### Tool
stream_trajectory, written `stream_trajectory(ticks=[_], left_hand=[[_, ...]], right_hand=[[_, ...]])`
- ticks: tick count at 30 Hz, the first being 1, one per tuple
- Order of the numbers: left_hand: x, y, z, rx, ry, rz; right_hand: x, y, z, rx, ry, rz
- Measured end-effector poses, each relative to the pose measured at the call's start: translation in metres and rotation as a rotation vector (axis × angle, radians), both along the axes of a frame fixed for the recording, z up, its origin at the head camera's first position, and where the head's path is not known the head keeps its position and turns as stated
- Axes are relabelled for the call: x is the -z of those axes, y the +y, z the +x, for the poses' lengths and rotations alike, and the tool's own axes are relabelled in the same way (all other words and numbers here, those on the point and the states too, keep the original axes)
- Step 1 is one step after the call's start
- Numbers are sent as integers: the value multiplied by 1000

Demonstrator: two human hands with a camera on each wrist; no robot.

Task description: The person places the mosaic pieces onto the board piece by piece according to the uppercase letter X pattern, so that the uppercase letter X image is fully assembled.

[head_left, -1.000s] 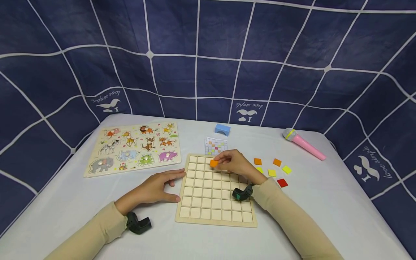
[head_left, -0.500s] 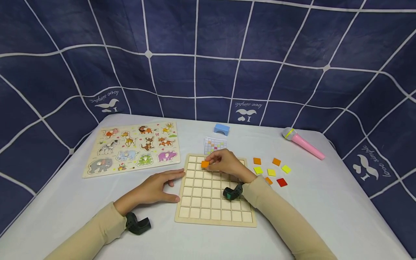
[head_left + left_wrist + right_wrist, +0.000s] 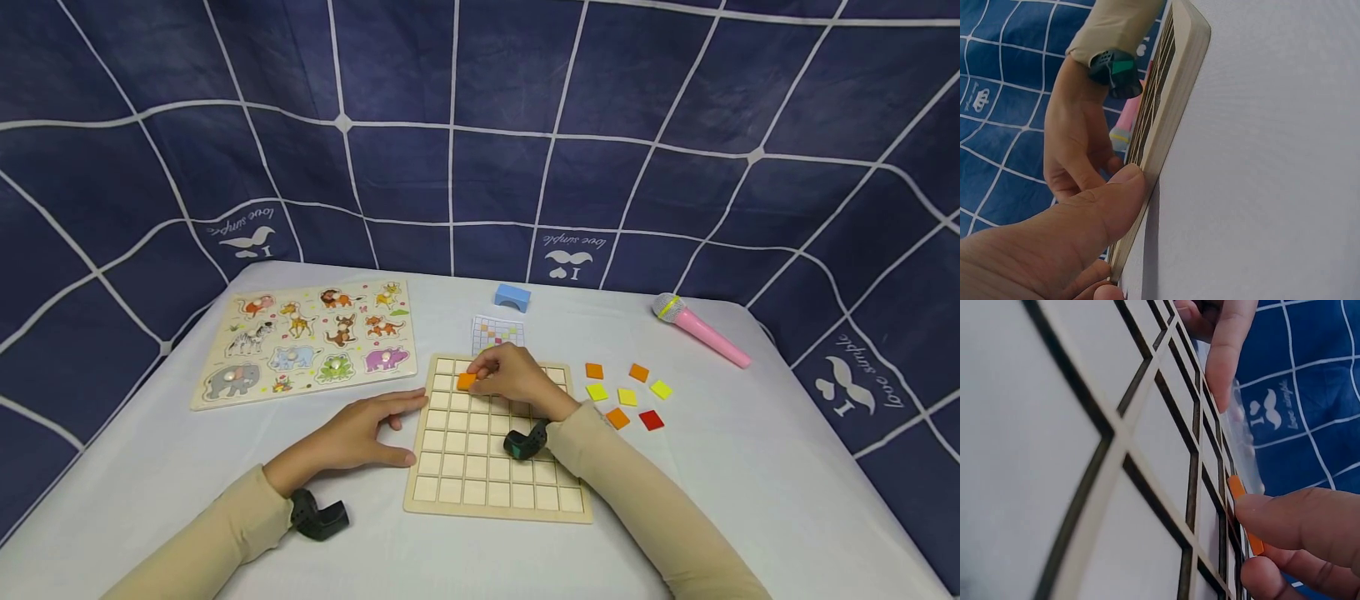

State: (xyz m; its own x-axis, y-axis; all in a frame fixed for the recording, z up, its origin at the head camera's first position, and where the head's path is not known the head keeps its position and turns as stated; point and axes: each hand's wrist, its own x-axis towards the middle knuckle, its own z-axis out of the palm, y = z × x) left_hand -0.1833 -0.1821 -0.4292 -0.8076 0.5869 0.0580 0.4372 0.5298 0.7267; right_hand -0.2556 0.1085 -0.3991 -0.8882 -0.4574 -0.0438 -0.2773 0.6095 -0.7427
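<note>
A wooden grid board (image 3: 498, 516) of square cells lies on the white table. Near its far left corner my right hand (image 3: 512, 379) pinches an orange square tile (image 3: 466, 382) between thumb and fingers. In the right wrist view the orange tile (image 3: 1246, 515) stands tilted at the grid, under the thumb. My left hand (image 3: 367, 433) rests at the board's left edge with fingers extended. Its thumb touches the board's side (image 3: 1175, 119) in the left wrist view. Right of the board lie several loose tiles, among them a red tile (image 3: 651, 420) and a yellow tile (image 3: 627, 397).
An animal peg puzzle (image 3: 307, 342) lies at the left. Behind the board are a printed pattern card (image 3: 495, 329), partly hidden by my right hand, and a blue arch block (image 3: 513, 297). A pink toy microphone (image 3: 705, 333) lies at the far right.
My right hand has moved left across the board's far rows with the orange tile, slowing over the last half second. Another orange tile beside the board has come into view. My left hand stays put.
</note>
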Motion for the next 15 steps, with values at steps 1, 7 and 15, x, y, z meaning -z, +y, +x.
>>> stream_trajectory(ticks=[1,7,15], left_hand=[[0,0,0,-1,-3,-2],[-1,0,1,-7,-13,-8],[-4,1,1,-13,-28,-9]], right_hand=[[0,-1,0,2,2,9],[0,-6,-3,0,15,33],[-1,-9,-5,-14,27,50]])
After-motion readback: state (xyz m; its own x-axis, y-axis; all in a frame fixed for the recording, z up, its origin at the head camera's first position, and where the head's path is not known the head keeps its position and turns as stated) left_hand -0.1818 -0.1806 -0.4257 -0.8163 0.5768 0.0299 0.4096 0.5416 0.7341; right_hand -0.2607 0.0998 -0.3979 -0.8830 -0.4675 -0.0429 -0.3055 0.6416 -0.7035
